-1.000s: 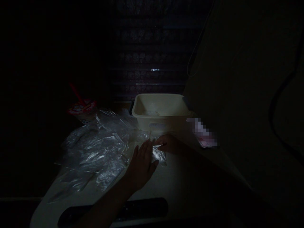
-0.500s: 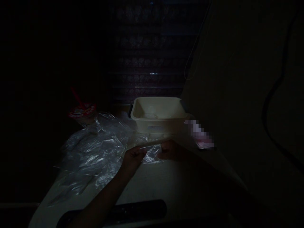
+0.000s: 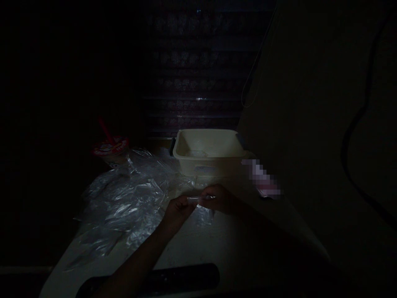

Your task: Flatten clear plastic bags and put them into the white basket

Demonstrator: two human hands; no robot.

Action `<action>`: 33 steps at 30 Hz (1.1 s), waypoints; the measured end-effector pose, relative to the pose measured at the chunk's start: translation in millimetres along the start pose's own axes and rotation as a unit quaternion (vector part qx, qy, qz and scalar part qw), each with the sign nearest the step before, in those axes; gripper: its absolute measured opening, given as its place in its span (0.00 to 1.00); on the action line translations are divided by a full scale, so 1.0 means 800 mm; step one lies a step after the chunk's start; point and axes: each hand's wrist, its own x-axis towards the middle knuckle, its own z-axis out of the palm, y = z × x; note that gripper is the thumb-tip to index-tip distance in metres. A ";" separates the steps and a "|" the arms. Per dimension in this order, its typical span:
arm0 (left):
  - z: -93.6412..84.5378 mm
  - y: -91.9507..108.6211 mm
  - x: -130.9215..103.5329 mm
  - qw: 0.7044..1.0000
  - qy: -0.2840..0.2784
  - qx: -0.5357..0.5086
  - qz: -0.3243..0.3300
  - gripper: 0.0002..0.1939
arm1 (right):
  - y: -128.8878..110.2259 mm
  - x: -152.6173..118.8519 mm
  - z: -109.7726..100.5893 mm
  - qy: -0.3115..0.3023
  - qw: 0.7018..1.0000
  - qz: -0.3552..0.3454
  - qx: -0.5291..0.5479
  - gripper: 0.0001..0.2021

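Observation:
In dim light, my left hand [image 3: 180, 210] pinches one end of a clear plastic bag [image 3: 204, 216] above the white table [image 3: 186, 248]. The bag's other end is in my right hand [image 3: 218, 198], fingers closed on it. A short, narrow fold of plastic shows between the two hands, and the rest of the bag hangs below them. Just behind the hands stands a cream plastic bin [image 3: 211, 165] with dark handles; some clear material lies inside it. A spread heap of clear plastic bags [image 3: 124, 203] lies to the left.
A cup with a red lid [image 3: 111, 145] and red straw stands at the back left. At the right edge lies a blurred pink and white item [image 3: 263, 180]. A long black object [image 3: 182, 278] lies along the near edge, partly under my left forearm. Blinds [image 3: 192, 82] hang behind.
My hands have come closer together and slightly nearer to me. The stretch of plastic between them is shorter, and the hanging part sits a little lower.

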 end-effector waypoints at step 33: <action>0.005 0.022 -0.013 0.989 0.146 0.017 0.032 0.07 | 0.003 -0.008 -0.010 0.100 0.993 -0.019 -0.068 0.10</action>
